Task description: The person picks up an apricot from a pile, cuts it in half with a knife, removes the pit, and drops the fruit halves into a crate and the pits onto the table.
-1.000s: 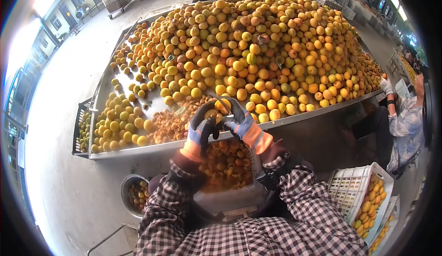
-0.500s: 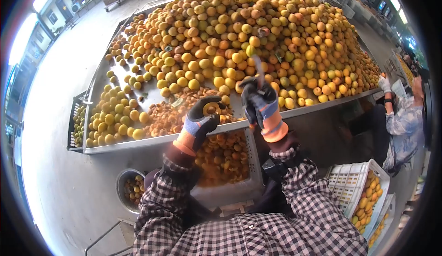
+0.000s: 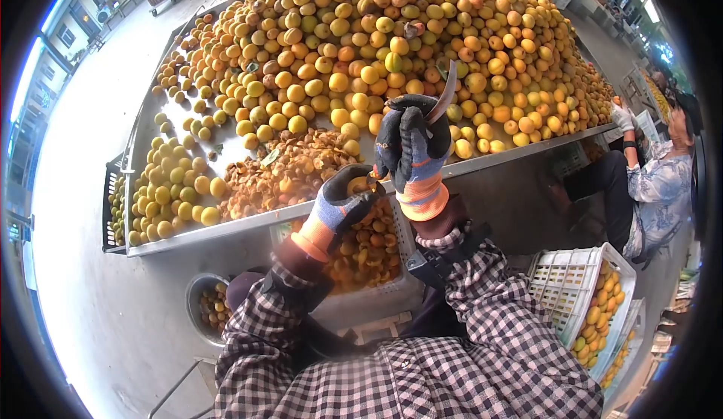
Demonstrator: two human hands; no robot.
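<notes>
My left hand [image 3: 337, 207], in a black-palmed knit glove, is closed around an apricot [image 3: 358, 185] above the table's front edge. Close beside it on the right, my gloved right hand [image 3: 416, 144] grips a knife [image 3: 447, 94], its curved blade pointing up and away from the fruit. The right fingertips are right at the apricot, where a small orange-red bit shows. Behind my hands lies a heap of apricot pieces [image 3: 290, 170], with a large pile of whole apricots [image 3: 376, 39] farther back.
A metal table [image 3: 248, 222] with a raised rim bears the fruit. Below it stands a crate [image 3: 404, 231] of cut apricots. A bucket [image 3: 193, 287] is at lower left, white crates [image 3: 553, 287] at lower right. Another person [image 3: 651, 193] sits at the right.
My hands have come together at the apricot. The right hand has turned, so the knife blade now tilts up to the right. The view has shifted slightly.
</notes>
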